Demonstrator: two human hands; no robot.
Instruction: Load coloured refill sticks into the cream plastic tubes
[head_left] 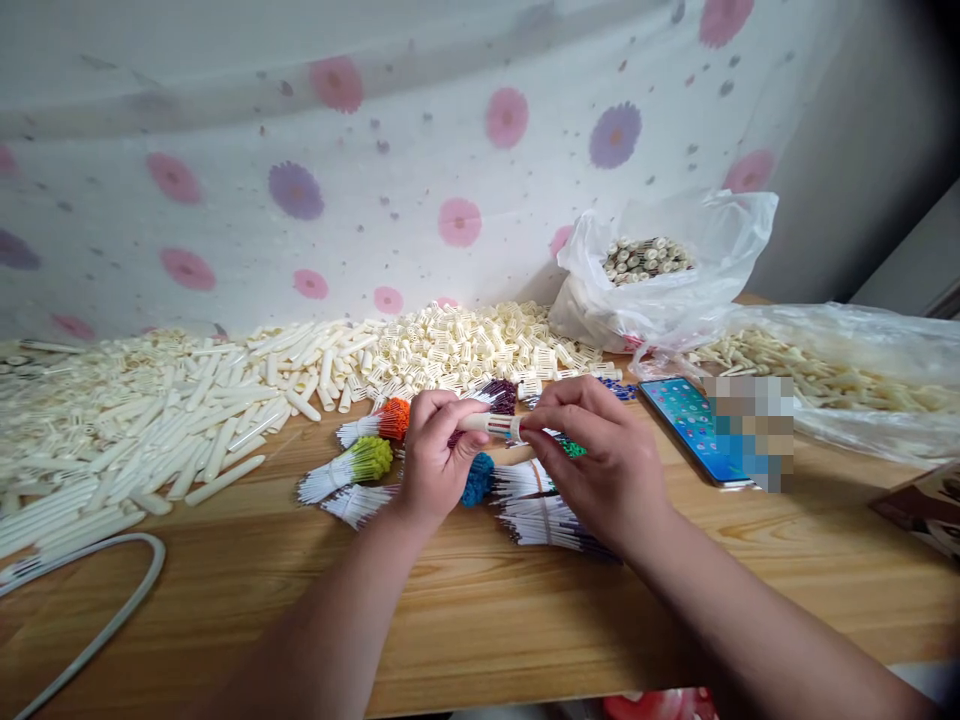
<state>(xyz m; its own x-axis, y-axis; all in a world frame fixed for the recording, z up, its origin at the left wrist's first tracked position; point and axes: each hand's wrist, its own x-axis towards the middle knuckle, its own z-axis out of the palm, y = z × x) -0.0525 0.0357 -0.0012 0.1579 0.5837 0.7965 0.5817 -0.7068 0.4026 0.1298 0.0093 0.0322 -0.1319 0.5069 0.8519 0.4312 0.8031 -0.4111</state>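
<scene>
Above the middle of the table, a cream multicolour pen (501, 426) lies nearly level between my two hands, with coloured strips showing in its slots. My left hand (439, 455) is closed around the pen's left part. At its right end, the thumb and fingers of my right hand (600, 455) pinch the tip, hiding what is there. Rubber-banded bundles of white ink refills lie around and under my hands, among them an orange-tipped bundle (390, 420), a lime-green-tipped bundle (352, 467) and a blue-tipped bundle (478, 480), partly hidden.
Cream slotted pen parts (465, 345) are heaped at the back, with long cream tubes (225, 400) on the left. A white plastic bag (592, 290) of pens stands back right, near a phone (690, 425) and a clear bag of small parts (840, 375). A white cable (146, 590) curves front left.
</scene>
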